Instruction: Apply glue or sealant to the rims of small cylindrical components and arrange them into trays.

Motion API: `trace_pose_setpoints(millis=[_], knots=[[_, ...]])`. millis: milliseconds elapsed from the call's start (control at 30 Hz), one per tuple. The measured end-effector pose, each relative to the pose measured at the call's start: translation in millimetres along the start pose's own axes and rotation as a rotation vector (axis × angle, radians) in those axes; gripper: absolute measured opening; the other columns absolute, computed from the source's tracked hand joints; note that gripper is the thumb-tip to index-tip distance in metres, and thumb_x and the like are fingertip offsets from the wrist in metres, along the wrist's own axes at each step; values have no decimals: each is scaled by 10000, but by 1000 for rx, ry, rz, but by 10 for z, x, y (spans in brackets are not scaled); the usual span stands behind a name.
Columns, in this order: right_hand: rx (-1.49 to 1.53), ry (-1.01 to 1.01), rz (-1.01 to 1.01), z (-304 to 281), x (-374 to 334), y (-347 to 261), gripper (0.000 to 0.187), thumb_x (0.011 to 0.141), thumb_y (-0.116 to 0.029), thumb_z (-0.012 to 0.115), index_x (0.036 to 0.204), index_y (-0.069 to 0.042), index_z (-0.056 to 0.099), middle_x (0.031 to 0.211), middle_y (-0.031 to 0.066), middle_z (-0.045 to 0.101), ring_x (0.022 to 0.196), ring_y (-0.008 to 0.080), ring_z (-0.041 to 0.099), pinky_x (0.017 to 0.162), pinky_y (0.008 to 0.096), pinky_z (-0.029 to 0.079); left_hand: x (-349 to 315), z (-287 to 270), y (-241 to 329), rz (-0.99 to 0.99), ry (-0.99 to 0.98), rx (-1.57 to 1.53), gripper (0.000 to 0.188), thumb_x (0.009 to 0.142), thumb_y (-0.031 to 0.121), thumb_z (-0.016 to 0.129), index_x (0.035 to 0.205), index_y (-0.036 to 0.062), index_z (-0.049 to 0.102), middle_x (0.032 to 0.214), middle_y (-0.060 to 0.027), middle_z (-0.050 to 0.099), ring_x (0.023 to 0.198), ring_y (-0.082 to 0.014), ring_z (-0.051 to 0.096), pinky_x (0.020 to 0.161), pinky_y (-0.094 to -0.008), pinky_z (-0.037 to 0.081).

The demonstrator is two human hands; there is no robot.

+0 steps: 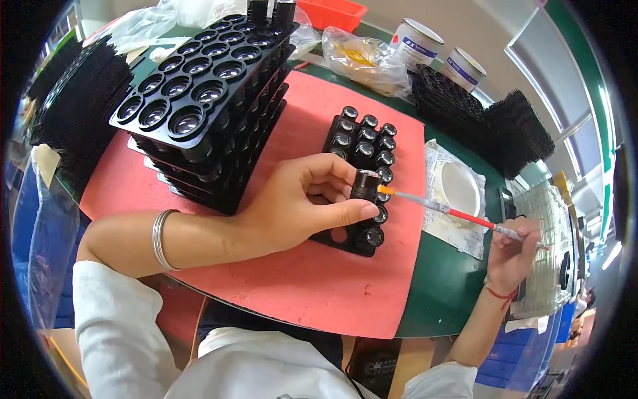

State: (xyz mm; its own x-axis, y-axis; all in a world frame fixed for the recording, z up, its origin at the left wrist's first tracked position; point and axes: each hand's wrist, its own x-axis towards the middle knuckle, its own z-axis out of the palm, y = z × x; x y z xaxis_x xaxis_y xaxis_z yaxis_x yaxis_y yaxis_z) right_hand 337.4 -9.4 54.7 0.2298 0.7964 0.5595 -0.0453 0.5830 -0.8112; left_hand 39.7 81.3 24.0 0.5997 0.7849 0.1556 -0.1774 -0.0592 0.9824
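Observation:
Between the thumb and fingers of my left hand (pixel 299 199) is a black lens barrel (pixel 365 185), held upright over a black tray (pixel 362 251). Several similar lens barrels (pixel 363 147) stand in that tray, and a round slot near its front end shows pink through it. My right hand (pixel 515 249) grips a thin paintbrush (pixel 465 217) with a red and silver handle. The orange bristles of the brush meet or nearly meet the side of the held barrel. A shallow white dish (pixel 458 188) rests on printed paper right of the tray.
Stacked black trays of lenses (pixel 176 86) stand on the pink mat (pixel 332 299) at left. Nested black trays (pixel 80 113) rise at far left, more (pixel 522 130) at back right. Behind are two cans (pixel 419 43), a plastic bag (pixel 365 63) and a red bin (pixel 332 13).

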Motion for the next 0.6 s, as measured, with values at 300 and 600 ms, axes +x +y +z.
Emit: trace_pose_setpoints(millis=[300, 600], knots=[[-122, -17, -42, -6, -3, -1, 285, 842, -309, 506, 770, -37, 460, 654, 59, 493, 561, 146, 482, 493, 261, 407, -6, 19, 9, -24, -4, -7, 220, 775, 130, 613, 944, 41, 504, 835, -14, 579, 707, -63, 543, 553, -176, 405], [-238, 3, -88, -17, 12, -15, 270, 851, -276, 499, 765, -21, 478, 671, 67, 500, 548, 140, 487, 487, 257, 416, 2, 6, 4, -66, -107, -117, 349, 806, 131, 571, 1116, 12, 466, 957, -50, 564, 842, -109, 545, 671, -235, 463]])
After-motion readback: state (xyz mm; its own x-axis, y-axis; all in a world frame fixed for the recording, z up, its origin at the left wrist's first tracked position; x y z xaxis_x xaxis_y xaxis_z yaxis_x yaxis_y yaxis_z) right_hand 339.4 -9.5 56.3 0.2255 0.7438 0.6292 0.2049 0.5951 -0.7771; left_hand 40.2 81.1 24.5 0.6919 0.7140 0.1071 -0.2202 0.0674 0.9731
